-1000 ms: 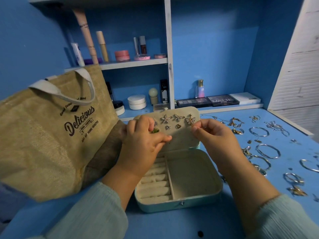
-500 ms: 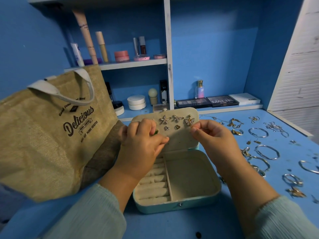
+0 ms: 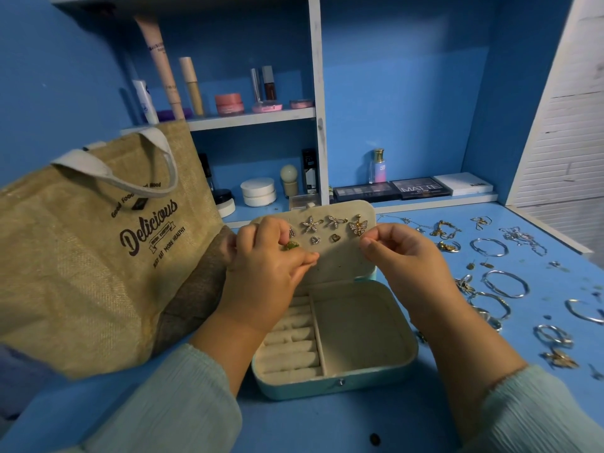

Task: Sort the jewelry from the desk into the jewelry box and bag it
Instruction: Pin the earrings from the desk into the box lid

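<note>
Jewelry box [image 3: 366, 371] open at desk centre, lid [image 3: 340, 259] raised, cream lining. Left compartment: ring rolls [image 3: 291, 344], bare. Right compartment: nothing visible inside. Pinned on lid: 3 large sparkly earrings in top row, 2 small heart studs [image 3: 315, 240] below, 1 green piece [image 3: 291, 246] at left hand, 1 more partly hidden behind its fingers.

Left hand [image 3: 268, 269] curled against lid, fingertips pinching at green piece. Right hand [image 3: 405, 256] thumb and forefinger pinched together at lid's right edge; item between them too small to tell.

Burlap bag [image 3: 98, 256] standing left, touching box side. Loose jewelry [image 3: 503, 282] spread on blue desk [image 3: 327, 426] right of box: about 6 silver hoops, several gold pieces. Free desk surface in front of box.
</note>
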The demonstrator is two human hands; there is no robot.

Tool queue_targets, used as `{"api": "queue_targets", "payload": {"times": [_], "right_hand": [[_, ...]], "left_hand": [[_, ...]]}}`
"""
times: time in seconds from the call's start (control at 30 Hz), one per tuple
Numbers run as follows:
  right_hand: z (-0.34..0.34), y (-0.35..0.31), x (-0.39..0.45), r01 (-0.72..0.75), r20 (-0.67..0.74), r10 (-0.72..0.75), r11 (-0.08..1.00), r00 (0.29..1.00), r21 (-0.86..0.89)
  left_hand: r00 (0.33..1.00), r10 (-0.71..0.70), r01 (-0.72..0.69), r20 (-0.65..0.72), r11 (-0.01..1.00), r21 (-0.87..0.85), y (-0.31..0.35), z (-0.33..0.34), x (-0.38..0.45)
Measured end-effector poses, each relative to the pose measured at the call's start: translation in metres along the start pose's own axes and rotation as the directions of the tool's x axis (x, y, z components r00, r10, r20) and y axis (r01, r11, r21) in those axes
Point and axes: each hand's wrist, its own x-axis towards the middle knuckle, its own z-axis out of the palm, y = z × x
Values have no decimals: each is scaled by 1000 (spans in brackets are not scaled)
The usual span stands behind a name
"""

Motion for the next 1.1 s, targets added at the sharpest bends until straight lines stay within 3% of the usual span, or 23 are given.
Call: {"api": "queue_targets", "payload": {"times": [0.33, 0.67, 0.83, 1.1], "right_hand": [[-2, 0, -1, 2, 10, -2, 1000, 1000, -2], [-2, -1, -1, -5, 11, 5, 1000, 1000, 12], [-3, -1, -1, -21, 12, 20, 997, 1000, 69], [-2, -3, -4, 30, -22, -29, 997, 999, 75]], "left_hand": [[999, 36, -36, 3, 999, 23, 0, 0, -1], [997, -58, 60, -45, 997, 39, 3, 2, 0], [995, -99, 98, 17, 995, 30, -2, 3, 1], [998, -30, 29, -48, 999, -18, -1, -1, 1]]}}
